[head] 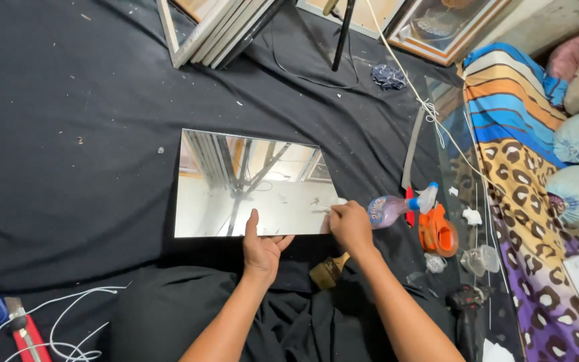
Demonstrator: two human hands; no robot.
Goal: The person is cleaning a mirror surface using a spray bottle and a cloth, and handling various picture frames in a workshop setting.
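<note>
A rectangular frameless mirror pane [252, 184] lies flat on the black cloth [68, 134] covering the floor. It looks stiff, slick and fragile, best taken by its edges. The left hand [263, 245] rests open and flat on its near edge. The right hand [348, 224] is closed around a small white wad [336, 203] at the mirror's near right corner, beside a clear spray bottle [397, 206].

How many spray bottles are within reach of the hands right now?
1. The spray bottle lies on its side on the black cloth, just right of the right hand at the mirror's corner. Others may be hidden.
</note>
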